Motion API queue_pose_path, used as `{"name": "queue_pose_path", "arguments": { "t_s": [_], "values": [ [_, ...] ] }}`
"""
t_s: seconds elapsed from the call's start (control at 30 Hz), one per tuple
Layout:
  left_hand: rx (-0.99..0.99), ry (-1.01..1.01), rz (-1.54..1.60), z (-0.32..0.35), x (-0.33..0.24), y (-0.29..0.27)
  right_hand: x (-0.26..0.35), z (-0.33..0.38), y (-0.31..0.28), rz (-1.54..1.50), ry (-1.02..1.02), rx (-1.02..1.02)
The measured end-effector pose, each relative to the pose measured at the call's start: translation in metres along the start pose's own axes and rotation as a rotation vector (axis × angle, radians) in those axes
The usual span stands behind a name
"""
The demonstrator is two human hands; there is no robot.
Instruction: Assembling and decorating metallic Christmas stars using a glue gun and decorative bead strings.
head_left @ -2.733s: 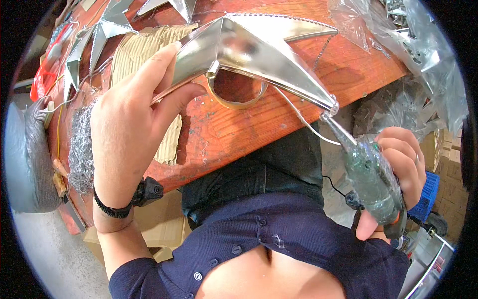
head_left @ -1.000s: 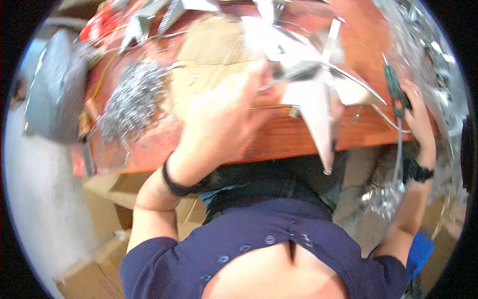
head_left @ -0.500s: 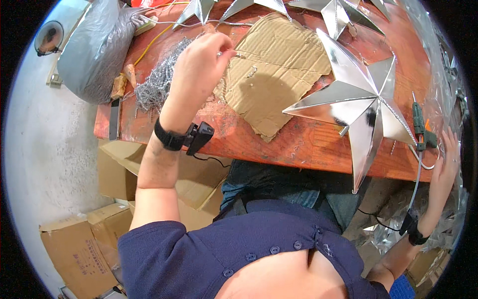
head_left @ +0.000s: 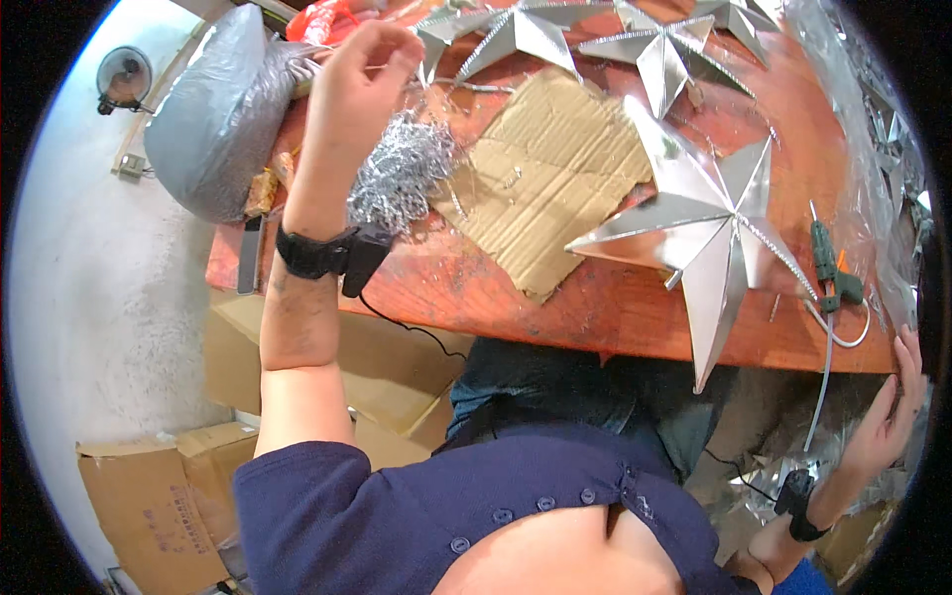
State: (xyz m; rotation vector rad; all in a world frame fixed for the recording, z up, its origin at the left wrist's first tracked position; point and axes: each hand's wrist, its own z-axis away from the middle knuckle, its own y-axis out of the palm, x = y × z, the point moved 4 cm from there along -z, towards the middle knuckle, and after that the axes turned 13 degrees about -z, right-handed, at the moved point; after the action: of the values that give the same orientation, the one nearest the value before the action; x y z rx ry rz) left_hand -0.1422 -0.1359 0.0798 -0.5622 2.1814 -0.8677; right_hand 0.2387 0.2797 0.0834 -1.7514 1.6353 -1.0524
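Note:
My left hand (head_left: 359, 84) is raised over the far left of the table, its thumb and fingers pinched together. Whatever it holds, if anything, is too small to make out. Just below it lies a tangled heap of silver tinsel strands (head_left: 405, 169). A large silver star (head_left: 732, 213) rests right of centre, one point overhanging the front edge. Between heap and star is a flat, torn piece of brown cardboard (head_left: 555, 174). My right hand (head_left: 883, 421), fingers stretched out, is by the clear plastic sheeting beyond the table's right corner. Nearest to it is a green glue gun (head_left: 825, 260).
More silver stars (head_left: 662, 55) line the back of the red table (head_left: 476, 297). A stuffed grey plastic bag (head_left: 203, 129) bulges at the left, near a dark phone-like slab (head_left: 250, 256). Cardboard boxes (head_left: 149, 516) stand on the floor at lower left.
My left hand has moved from above the cardboard up and left, uncovering more of the tinsel heap. My right hand has come down and nearer, past the table corner.

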Motion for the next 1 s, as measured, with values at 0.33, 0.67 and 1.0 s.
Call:
{"name": "queue_pose_path", "arguments": {
  "t_s": [0.33,0.67,1.0],
  "values": [
    [-0.007,0.05,0.685,-0.028,-0.141,-0.076,0.099,-0.098,0.021,-1.122,0.103,0.048],
    [0.673,0.061,0.548,0.014,-0.231,0.008,0.166,-0.124,0.066,-1.462,0.305,0.502],
    [1.122,-0.012,0.771,0.05,-0.227,0.054,0.122,-0.039,0.044,-1.623,0.207,-0.189]
  ]
}}
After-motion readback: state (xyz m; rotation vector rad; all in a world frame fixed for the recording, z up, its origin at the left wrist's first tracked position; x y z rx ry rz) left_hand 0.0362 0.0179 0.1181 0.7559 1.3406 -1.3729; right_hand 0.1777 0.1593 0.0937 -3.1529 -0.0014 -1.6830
